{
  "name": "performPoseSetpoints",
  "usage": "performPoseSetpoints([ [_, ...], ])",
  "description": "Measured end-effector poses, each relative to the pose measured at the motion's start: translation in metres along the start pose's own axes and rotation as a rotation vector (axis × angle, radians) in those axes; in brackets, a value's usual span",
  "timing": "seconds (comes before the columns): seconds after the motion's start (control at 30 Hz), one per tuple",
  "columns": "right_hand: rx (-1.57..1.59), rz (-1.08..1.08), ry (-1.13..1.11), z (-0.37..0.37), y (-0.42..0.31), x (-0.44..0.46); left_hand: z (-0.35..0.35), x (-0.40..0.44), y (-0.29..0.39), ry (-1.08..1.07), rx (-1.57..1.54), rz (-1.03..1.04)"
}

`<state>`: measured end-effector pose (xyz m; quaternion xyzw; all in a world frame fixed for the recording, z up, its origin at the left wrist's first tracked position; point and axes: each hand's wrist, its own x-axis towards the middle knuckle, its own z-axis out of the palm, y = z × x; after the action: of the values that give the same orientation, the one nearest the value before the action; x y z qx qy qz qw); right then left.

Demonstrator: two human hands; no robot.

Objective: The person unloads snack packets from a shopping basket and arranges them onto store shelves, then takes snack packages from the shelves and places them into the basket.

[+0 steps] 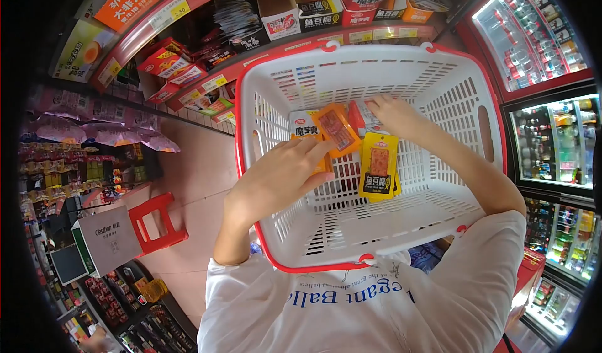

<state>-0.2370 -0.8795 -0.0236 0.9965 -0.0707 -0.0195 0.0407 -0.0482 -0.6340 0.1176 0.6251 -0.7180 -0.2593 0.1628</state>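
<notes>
A white shopping basket (295, 227) with a red rim sits in front of my body, and both my hands reach into it. My left hand (276, 174) is curled, its fingers and thumb around an orange snack packet (324, 163) that they partly cover. Just beyond those fingertips lies another orange snack packet (337, 129) with a see-through window, over a white-and-orange packet (302, 122). On the right, my right hand (394, 114) pinches the edge of a red-and-white packet (362, 119). Yellow fish tofu packets (379, 165) lie stacked between the hands.
Shelves of boxed snacks (313, 8) curve along the far side, close to the basket. Lit drink fridges (555, 139) stand at right. A red stool (157, 224) and a white carton (108, 237) are on the left, near racks of bagged goods (94, 121).
</notes>
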Motion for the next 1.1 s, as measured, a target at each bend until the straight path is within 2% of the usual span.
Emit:
performPoseSetpoints([
  [0.07, 0.114, -0.087, -0.084, -0.007, 0.005, -0.002, -0.001, 0.0, 0.0, -0.002, 0.005, -0.002],
  [0.27, 0.022, -0.049, -0.222, -0.029, -0.012, -0.005, -0.001, 0.0, 0.002, 0.001, 0.008, -0.007],
  [0.63, 0.054, -0.08, -0.102, -0.002, 0.0, -0.004, -0.002, 0.0, 0.001, -0.041, 0.028, -0.02],
  [0.73, 0.018, -0.072, -0.12, -0.004, -0.004, -0.002, -0.007, 0.004, -0.001, -0.074, 0.052, 0.077],
  [0.8, -0.011, -0.067, -0.124, -0.002, -0.005, -0.001, -0.022, 0.013, 0.008, -0.212, 0.004, 0.087],
  [0.83, -0.029, -0.058, -0.088, 0.005, -0.006, -0.001, -0.028, 0.019, 0.015, -0.215, 0.01, 0.084],
  [0.9, -0.042, -0.046, -0.049, 0.016, -0.011, 0.0, -0.035, 0.038, 0.03, -0.276, -0.165, 0.037],
  [0.93, -0.006, 0.025, -0.069, 0.02, -0.017, 0.002, -0.031, 0.052, 0.033, -0.278, -0.161, 0.038],
  [1.0, 0.028, 0.098, -0.086, 0.022, -0.021, 0.002, -0.014, 0.085, 0.033, -0.201, -0.737, 0.208],
  [1.03, 0.381, 0.088, 0.131, 0.022, -0.022, 0.002, -0.007, 0.1, 0.034, -0.201, -0.733, 0.209],
  [1.1, 1.082, 0.06, 0.573, 0.022, -0.021, 0.0, 0.005, 0.127, 0.03, -0.087, -0.803, 0.046],
])
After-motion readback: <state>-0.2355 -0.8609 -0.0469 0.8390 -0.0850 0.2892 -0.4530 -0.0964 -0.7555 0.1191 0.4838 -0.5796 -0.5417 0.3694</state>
